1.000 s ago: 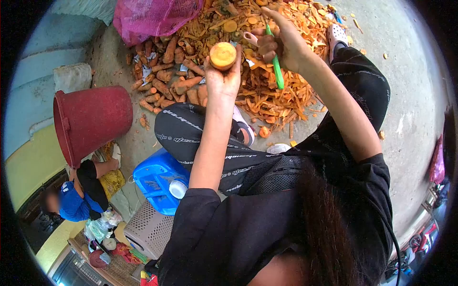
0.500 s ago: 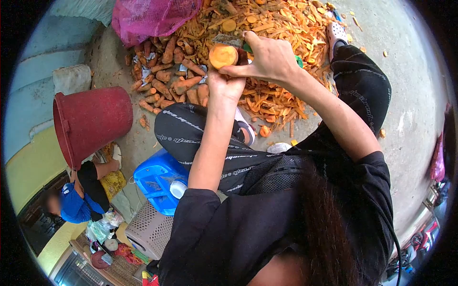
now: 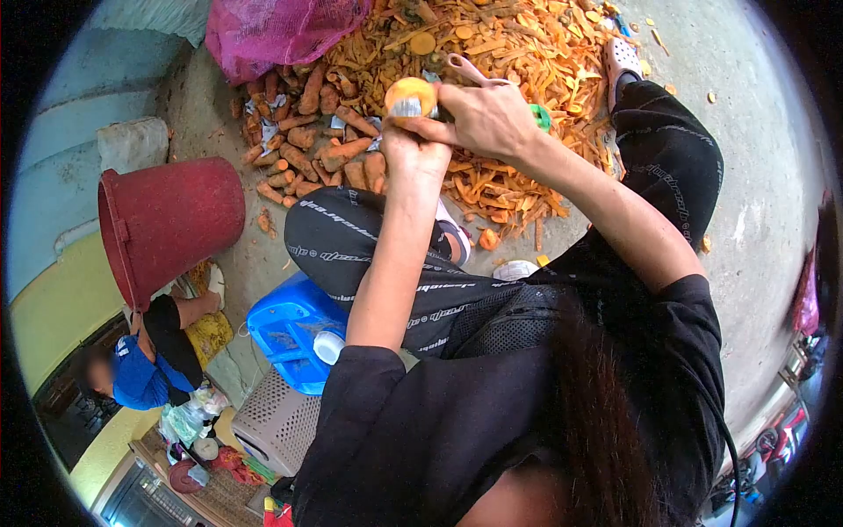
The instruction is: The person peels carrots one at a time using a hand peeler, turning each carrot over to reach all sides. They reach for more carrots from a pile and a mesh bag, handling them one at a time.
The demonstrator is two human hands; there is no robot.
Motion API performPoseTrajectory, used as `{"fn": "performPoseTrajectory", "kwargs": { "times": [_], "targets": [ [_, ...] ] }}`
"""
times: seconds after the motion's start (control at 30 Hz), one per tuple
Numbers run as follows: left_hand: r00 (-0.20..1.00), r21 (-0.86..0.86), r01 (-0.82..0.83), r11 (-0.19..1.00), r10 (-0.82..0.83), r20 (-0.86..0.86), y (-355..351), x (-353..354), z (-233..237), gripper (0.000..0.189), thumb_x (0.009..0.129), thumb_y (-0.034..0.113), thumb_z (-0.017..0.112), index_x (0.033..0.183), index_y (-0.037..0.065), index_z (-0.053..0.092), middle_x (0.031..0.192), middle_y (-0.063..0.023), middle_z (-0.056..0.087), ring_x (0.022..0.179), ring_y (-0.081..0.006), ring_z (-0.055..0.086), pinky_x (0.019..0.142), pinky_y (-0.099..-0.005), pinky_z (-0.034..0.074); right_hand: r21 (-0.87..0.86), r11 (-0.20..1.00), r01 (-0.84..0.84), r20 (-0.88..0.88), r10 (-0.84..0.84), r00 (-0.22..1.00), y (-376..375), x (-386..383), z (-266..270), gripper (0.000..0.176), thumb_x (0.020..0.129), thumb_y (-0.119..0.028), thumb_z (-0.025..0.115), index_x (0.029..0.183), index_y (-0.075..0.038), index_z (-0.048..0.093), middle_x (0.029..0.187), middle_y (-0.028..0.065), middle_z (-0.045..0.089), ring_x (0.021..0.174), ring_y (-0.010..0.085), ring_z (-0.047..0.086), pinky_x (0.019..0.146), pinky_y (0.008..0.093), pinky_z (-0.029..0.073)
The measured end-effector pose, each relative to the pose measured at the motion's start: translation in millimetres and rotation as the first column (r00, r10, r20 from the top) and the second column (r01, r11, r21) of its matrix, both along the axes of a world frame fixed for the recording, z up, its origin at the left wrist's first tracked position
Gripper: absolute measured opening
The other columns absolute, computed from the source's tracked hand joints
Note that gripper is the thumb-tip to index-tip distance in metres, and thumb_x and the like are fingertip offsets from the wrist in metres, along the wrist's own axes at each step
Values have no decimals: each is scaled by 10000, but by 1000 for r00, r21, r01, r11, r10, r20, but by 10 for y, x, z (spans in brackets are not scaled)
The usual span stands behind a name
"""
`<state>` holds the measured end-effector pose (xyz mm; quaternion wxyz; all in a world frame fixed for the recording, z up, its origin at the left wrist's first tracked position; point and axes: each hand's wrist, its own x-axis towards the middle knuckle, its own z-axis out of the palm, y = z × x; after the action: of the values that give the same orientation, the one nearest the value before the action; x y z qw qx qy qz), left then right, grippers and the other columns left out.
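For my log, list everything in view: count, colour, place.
Thick cut root: 1, orange, top
Slim handle: 1, pink, top
Plastic piece: 1, green, top
Rough roots: many, brownish, top left
Thin peelings: many, orange, top
Mesh sack: 1, magenta, top left
Round bucket: 1, red, left
Plastic jerrycan: 1, blue, left
Perforated box: 1, grey, lower left
Seated person: 1, blue top, left
Clutter: uncounted, mixed, edges
Sleeves: 2, black, lower half
Left hand: 1, bare, holding root
Right hand: 1, bare, beside root

The bare left forearm (image 3: pixel 386 263) stretches forward, inner wrist upward; the bare left hand (image 3: pixel 417 151) is cupped; the bare right forearm (image 3: pixel 606 198) slants inward; the bare right hand (image 3: pixel 493 116), back uppermost, has its fingers folded, thumb across the left palm.
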<state>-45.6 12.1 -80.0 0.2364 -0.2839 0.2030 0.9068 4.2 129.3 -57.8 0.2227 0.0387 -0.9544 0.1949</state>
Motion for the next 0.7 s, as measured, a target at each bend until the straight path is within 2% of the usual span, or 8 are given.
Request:
{"fn": "performPoseTrajectory", "kwargs": {
  "times": [0.27, 0.33, 0.4, 0.43, 0.5, 0.53, 0.63, 0.7],
  "targets": [
    [996, 129, 32, 991, -21, -85, -130, -131, -136, 362, 923, 263, 339, 1079, 13, 548, 1060, -140, 598, 963, -275, 604, 847, -395, 532, -303, 952, -28, 302, 124, 945, 182, -23, 196, 684, 816, -685, 432, 871, -21, 583, 587, 172, 596, 583, 346, 623, 813, 452, 473],
    [996, 197, -88, 976, 82, 38, -77, -126, 82, 470, 953, 396, 324, 1157, 5, 486, 1134, -170, 554, 1031, -308, 569, 884, -450, 506, -503, 848, 167, 357, 28, 934, 332, -105, 215, 573, 863, -575, 497, 998, -22, 565, 687, 113, 595, 571, 186, 580, 507, 336, 465],
    [993, 148, -119, 982, 114, 42, -36, -78, 185, 531, 952, 464, 327, 1193, 7, 451, 1166, -176, 530, 1064, -313, 550, 904, -463, 491, -862, 446, 243, 313, 90, 946, 441, -157, 255, 514, 875, -530, 513, 1056, -50, 501, 684, 33, 524, 527, 112, 495, 479, 263, 435],
    [994, 148, -104, 984, 101, 28, -35, -73, 187, 546, 949, 481, 331, 1203, 9, 439, 1175, -175, 522, 1074, -308, 543, 912, -459, 485, -913, -118, 390, 342, 297, 892, 479, -121, 446, 554, 869, -503, 537, 1162, -44, 434, 698, 38, 490, 541, 102, 489, 479, 245, 425],
    [997, 88, -78, 993, 78, -7, 9, -68, 194, 560, 943, 497, 346, 1215, 14, 419, 1179, -171, 514, 1084, -297, 538, 922, -452, 477, -766, -468, 441, 292, 358, 887, 522, -56, 630, 659, 852, -521, 550, 1245, -21, 378, 679, 33, 483, 545, 87, 482, 481, 235, 427],
    [997, 24, -70, 997, 70, -27, 27, -60, 197, 558, 941, 497, 355, 1217, 16, 413, 1174, -167, 514, 1083, -290, 539, 923, -450, 474, -859, -331, 392, 263, 372, 890, 504, -59, 582, 724, 842, -581, 515, 1258, -2, 390, 611, 21, 458, 570, 87, 519, 472, 257, 418],
    [991, -90, -47, 995, 35, -131, 46, -28, 219, 540, 936, 498, 371, 1211, 35, 410, 1154, -138, 519, 1073, -265, 544, 924, -419, 473, -555, 741, 378, 537, -27, 843, 380, -39, 519, 766, 702, -741, 542, 840, 12, 587, 710, 140, 627, 665, 262, 643, 620, 369, 518],
    [977, -137, -26, 990, -4, -212, 80, -10, 252, 522, 934, 498, 377, 1203, 52, 413, 1140, -113, 524, 1065, -246, 548, 924, -392, 473, -395, 885, 246, 445, -49, 894, 263, 66, 597, 823, 623, -784, 569, 768, 26, 583, 667, 218, 613, 657, 332, 653, 608, 422, 522]
  ]
}}
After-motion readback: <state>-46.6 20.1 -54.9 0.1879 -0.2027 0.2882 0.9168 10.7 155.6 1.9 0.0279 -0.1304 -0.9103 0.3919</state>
